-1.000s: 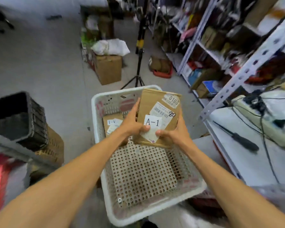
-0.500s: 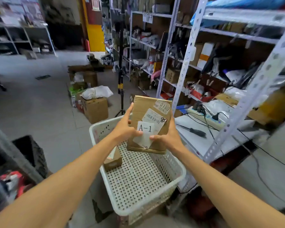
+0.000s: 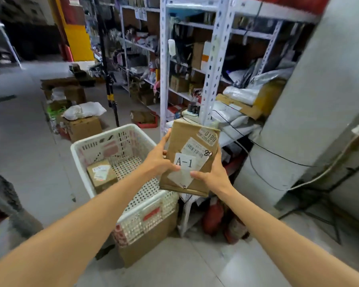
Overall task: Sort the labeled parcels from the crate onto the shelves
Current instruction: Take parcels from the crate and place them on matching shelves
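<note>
Cardboard parcel (image 3: 190,160): brown and flat, held upright just right of the crate, near the shelf post. A white "A-1" slip faces the camera, with a barcode sticker, a "0180" sticker and a handwritten "80" above it.
Left hand (image 3: 157,160): grips the parcel's left edge, with the thumb on the front beside the slip and the fingers wrapped up along the side.
Right hand (image 3: 212,175): grips the lower right edge, with the thumb pressed on the front at the slip's bottom. The fingers are hidden behind the parcel.
Crate (image 3: 104,135): white perforated plastic, resting on a cardboard box (image 3: 145,245) on the floor.
Second parcel (image 3: 102,175): a small brown box with white labels, lying inside the crate against its left wall.
Shelves (image 3: 214,65): white slotted metal racks, far and right, packed with boxes and bags.
Tripod (image 3: 110,94): black with a yellow band, standing beyond the crate.
</note>
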